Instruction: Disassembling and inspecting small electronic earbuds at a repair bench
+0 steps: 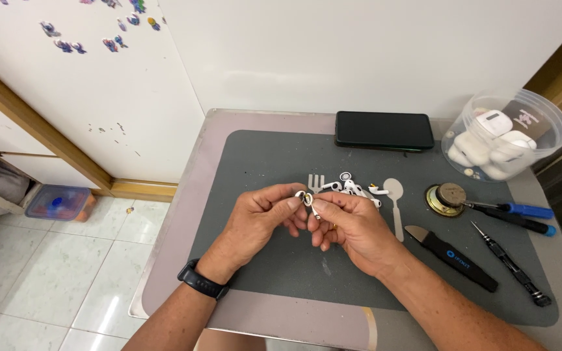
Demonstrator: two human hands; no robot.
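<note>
My left hand point(261, 218) and my right hand point(349, 224) meet over the dark grey mat point(261, 162). Between their fingertips they pinch a small white earbud piece with a metal ring point(306, 197). A black watch band sits on my left wrist point(201, 281). Just beyond the fingers lie several loose white earbud parts point(352, 187), a white plastic fork point(315, 182) and a white plastic spoon point(395, 201).
A black phone point(384, 130) lies at the mat's far edge. A clear tub of white earbud cases point(505, 136) stands far right. A round speaker magnet point(445, 198), blue-handled and black screwdrivers point(521, 211) and a black pry tool point(453, 257) lie right. Tiled floor left.
</note>
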